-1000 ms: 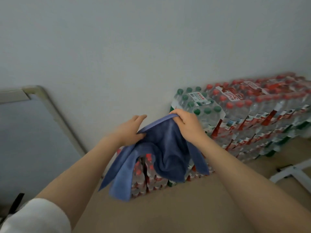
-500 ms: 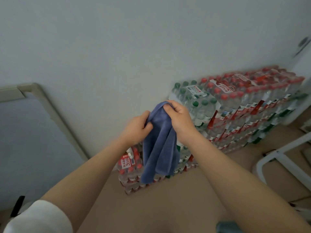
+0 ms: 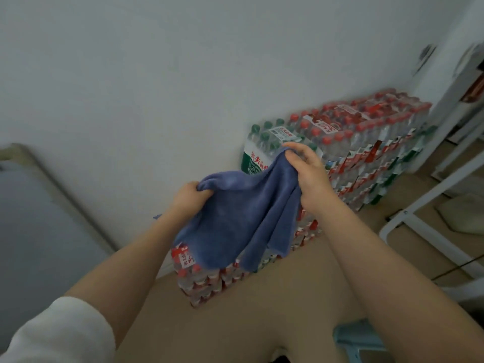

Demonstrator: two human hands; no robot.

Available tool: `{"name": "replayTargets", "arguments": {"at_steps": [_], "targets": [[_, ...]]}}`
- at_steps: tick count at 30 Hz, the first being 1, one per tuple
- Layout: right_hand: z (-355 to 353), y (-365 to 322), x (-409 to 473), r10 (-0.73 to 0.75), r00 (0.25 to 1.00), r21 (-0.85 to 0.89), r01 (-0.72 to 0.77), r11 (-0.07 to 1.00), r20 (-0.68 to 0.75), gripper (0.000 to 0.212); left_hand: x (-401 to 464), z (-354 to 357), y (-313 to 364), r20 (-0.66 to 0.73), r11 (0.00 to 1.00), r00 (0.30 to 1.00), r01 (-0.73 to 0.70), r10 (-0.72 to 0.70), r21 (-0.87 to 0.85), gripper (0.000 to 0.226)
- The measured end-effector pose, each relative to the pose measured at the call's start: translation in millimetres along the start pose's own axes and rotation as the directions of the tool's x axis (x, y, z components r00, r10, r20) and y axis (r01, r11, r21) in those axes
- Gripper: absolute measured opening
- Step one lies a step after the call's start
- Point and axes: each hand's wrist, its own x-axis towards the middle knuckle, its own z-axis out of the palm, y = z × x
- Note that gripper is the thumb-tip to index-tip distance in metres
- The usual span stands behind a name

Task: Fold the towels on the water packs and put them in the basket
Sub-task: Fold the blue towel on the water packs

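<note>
Two hands on one towel here. Your left hand (image 3: pixel 192 199) has its fingers curled tight round one bunched upper corner of the blue microfibre towel (image 3: pixel 243 218), and your right hand (image 3: pixel 307 170) pinches the other upper corner, a bit higher and further from you, thumb and fingertips closed on the cloth. The towel hangs stretched between them in the air, top edge sloping up toward your right hand, the rest drooping in soft folds with two lower flaps dangling side by side. It's not resting on anything, just held out in front of the bottles.

Right behind and below the towel you've got the shrink-wrapped water packs (image 3: pixel 361 148), stacked several layers high on the floor against the pale wall (image 3: pixel 183 74). Most have red caps and red labels; the pack nearest your right hand has green caps and a green label. The towel's lower flaps cover part of the front of the low stack at the near end.

Further out: tan floor (image 3: pixel 262 310) under your arms, a white sleeve (image 3: pixel 60 334) pushed up on your left arm, a grey board with a light frame (image 3: pixel 39 218) leaning at the left, a white metal frame (image 3: pixel 424 218) on the right, and a light blue plastic thing (image 3: pixel 358 339) at the bottom edge, too cut off to say what it is.
</note>
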Motion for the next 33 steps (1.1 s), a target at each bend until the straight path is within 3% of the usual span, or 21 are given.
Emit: {"name": "replayTargets", "arguments": {"at_steps": [3, 5, 7, 9, 13, 19, 22, 25, 26, 30, 33], "targets": [[-3, 1, 9, -0.005, 0.97, -0.165, 0.047, 0.985, 0.241, 0.033, -6, -10, 52, 0.043, 0.97, 0.993, -0.102, 0.114, -0.22, 0.017], [-2, 0, 16, 0.048, 0.906, -0.273, 0.076, 0.959, 0.421, 0.043, -10, -14, 84, 0.074, 0.95, 0.973, -0.195, 0.218, -0.243, 0.013], [-2, -2, 23, 0.088, 0.85, -0.372, 0.132, 0.919, 0.519, 0.035, -11, -12, 111, 0.082, 0.933, 0.952, -0.271, 0.297, -0.236, 0.015], [-7, -7, 33, 0.054, 0.854, -0.399, 0.184, 0.898, 0.517, 0.02, -9, -6, 131, 0.081, 0.916, 0.932, -0.327, 0.353, -0.231, 0.016], [-35, -19, 65, -0.013, 0.902, -0.276, 0.146, 0.95, 0.432, 0.015, 12, 17, 137, 0.062, 0.902, 0.91, -0.394, 0.409, -0.174, 0.014], [-86, -39, 109, -0.039, 0.942, -0.067, 0.065, 0.996, 0.335, 0.017, 42, 47, 115, 0.141, 0.93, 0.96, -0.188, 0.242, -0.317, 0.017], [-107, -37, 131, 0.0, 0.959, -0.137, 0.04, 0.99, 0.283, 0.015, 53, 56, 128, 0.055, 0.831, 0.983, -0.118, 0.175, -0.544, 0.013], [-121, -31, 147, 0.075, 0.967, -0.331, 0.011, 0.944, 0.244, 0.031, 61, 67, 158, -0.062, 0.633, 0.997, -0.072, 0.038, -0.771, 0.008], [-125, -30, 149, 0.082, 0.958, -0.337, 0.016, 0.941, 0.274, 0.034, 63, 71, 168, -0.092, 0.618, 0.995, -0.092, 0.032, -0.781, 0.015], [-134, -32, 153, 0.057, 0.885, -0.319, 0.106, 0.942, 0.462, 0.026, 66, 91, 200, 0.006, 0.76, 0.954, -0.234, 0.298, -0.606, 0.052], [-142, -38, 158, 0.017, 0.864, -0.332, 0.176, 0.927, 0.504, 0.02, 71, 111, 214, 0.148, 0.897, 0.897, -0.379, 0.417, -0.23, 0.054]]}}
